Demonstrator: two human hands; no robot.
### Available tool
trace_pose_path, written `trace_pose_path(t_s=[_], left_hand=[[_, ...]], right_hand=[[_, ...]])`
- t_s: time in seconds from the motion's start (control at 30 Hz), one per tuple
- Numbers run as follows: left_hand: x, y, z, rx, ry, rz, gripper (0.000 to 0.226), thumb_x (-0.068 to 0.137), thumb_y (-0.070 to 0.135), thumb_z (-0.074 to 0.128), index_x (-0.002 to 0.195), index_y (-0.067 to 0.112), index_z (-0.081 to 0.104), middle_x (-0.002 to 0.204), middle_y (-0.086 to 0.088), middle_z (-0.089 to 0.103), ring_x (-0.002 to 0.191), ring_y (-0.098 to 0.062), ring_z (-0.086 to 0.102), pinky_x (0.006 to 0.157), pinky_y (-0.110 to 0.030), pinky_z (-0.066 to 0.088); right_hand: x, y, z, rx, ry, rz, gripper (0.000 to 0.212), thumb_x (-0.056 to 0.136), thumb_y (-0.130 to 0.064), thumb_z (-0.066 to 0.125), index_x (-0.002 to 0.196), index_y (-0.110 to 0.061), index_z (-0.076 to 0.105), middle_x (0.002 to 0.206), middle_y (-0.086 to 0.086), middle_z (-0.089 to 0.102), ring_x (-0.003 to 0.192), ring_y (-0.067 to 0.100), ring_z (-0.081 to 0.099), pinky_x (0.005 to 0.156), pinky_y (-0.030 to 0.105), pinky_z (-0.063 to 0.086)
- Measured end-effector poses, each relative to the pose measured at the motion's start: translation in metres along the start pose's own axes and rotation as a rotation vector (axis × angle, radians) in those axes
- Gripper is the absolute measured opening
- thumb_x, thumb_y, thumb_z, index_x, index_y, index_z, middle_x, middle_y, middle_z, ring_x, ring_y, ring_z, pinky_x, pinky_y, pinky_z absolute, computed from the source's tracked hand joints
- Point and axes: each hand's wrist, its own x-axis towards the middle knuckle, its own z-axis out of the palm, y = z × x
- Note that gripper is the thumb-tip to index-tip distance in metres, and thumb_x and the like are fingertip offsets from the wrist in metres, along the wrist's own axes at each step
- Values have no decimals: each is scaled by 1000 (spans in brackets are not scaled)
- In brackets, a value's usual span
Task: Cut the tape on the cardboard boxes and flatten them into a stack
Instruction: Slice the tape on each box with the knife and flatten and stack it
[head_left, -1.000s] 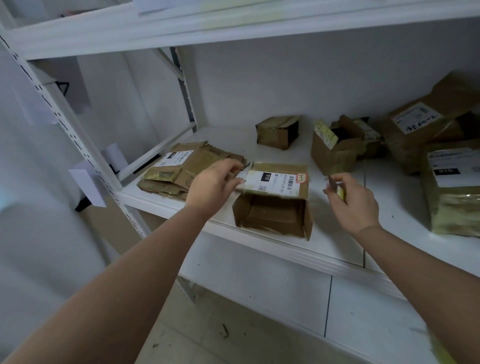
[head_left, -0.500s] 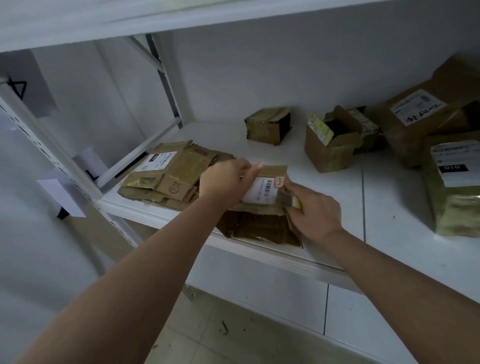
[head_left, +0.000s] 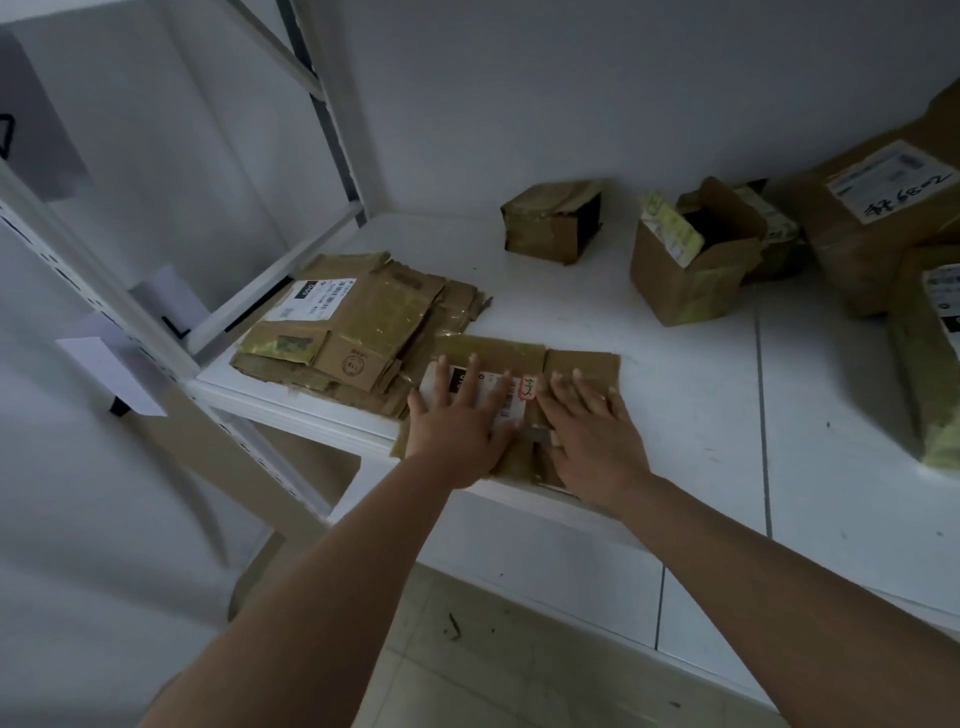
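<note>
At the front edge of the white shelf (head_left: 691, 415), both hands press flat on a flattened cardboard box (head_left: 582, 364). The left hand (head_left: 457, 421) lies spread, fingers straight, over the box's white shipping label (head_left: 498, 392). The right hand (head_left: 592, 431) lies beside it, fingers also straight, pressing the right half of the box. A small grey-and-yellow object, perhaps a cutter (head_left: 543, 435), shows under the right thumb; what it is cannot be told for sure. The near edge of the flattened box slightly overhangs the shelf's front edge.

Just to the left, touching the flattened box, a stack of flattened boxes (head_left: 358, 332) sits at the front left corner of the shelf, a labelled piece on top.

Farther back, near the rear wall, a small taped box (head_left: 550, 221) lies on its side with its dark open end facing right. To its right stands an open box (head_left: 685, 270) with raised flaps. Along the right edge of the shelf, larger labelled parcels (head_left: 883, 208) are piled, one bearing handwriting on its label.
</note>
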Motion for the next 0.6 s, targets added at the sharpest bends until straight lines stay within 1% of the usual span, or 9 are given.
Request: trace_pose_path(t_s=[0.07,0.1,0.17,0.2,0.27,0.37,0.4,0.5,0.6], left_hand=[[1,8,-4,-74,-2,13,64,95,65,13,151,42,-8,161,-1,-16,145,-36,-18,112,-65,9],[0,16,-6,-123,-5,28,65,95,65,15,151,41,-4,161,-1,-11,146,-35,-14,112,-64,12],[-2,40,-9,-187,21,53,65,94,66,20,152,39,6,162,-3,1,147,-34,-3,110,-63,18],[-2,53,-11,-196,47,57,65,94,66,24,151,37,13,161,-4,10,146,-35,5,109,-62,21],[2,77,-16,-162,106,45,62,93,64,30,146,32,28,152,-10,27,140,-36,20,107,-61,22],[11,86,-14,-30,198,47,61,93,60,30,142,24,35,141,-16,36,134,-37,27,108,-64,15],[13,84,-9,-25,207,58,65,93,60,28,146,23,29,145,-18,31,139,-37,20,110,-63,11],[18,78,7,-85,142,85,74,93,63,18,154,26,-2,161,-14,-4,147,-34,-11,115,-59,4],[26,78,10,-89,67,94,74,93,64,16,153,28,-9,161,-8,-11,147,-31,-13,116,-57,3]], right_hand=[[-1,5,-9,107,160,39,52,98,-28,37,148,-23,27,155,-1,28,142,23,19,115,39,16],[-1,10,-15,153,264,78,44,96,-24,40,140,-23,42,143,1,47,132,24,33,107,36,26],[-4,23,-24,151,380,132,38,94,-22,44,131,-22,52,131,2,58,122,25,40,98,36,31],[-6,32,-24,109,361,140,42,93,-25,44,135,-21,47,138,2,53,127,25,36,102,38,29],[-11,50,-18,46,222,154,54,95,-32,41,147,-24,29,155,1,27,143,22,19,114,46,17],[-15,66,-6,73,103,181,61,98,-43,33,152,-31,8,160,-1,3,147,17,-1,117,53,2],[-15,68,-4,58,95,174,62,98,-45,31,152,-31,4,160,-1,1,147,17,-3,117,53,1],[-12,67,1,5,64,180,65,97,-48,30,152,-31,-1,160,-2,-5,147,16,-9,117,52,-1],[-8,66,2,-45,19,195,65,97,-47,29,152,-30,-3,160,-2,-9,146,17,-13,117,53,-1]])
